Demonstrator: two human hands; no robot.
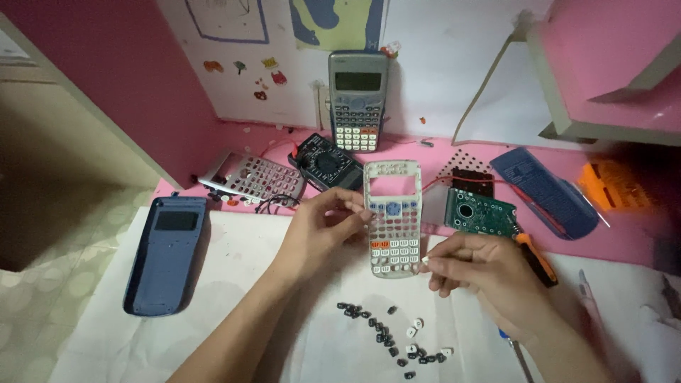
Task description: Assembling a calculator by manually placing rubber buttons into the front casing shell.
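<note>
While I look down from the head view, my left hand [323, 230] has its grip closed on the left edge of a white calculator front shell [392, 216], held upright over the tabletop [255, 284]. My right hand [482, 273] pinches a small white key [424, 261] between fingertips, just beside the shell's lower right corner. Loose black and white keys [394, 337] lie scattered below. A green circuit board [479, 211] sits right of the shell, a blue back cover [167, 252] far left.
</note>
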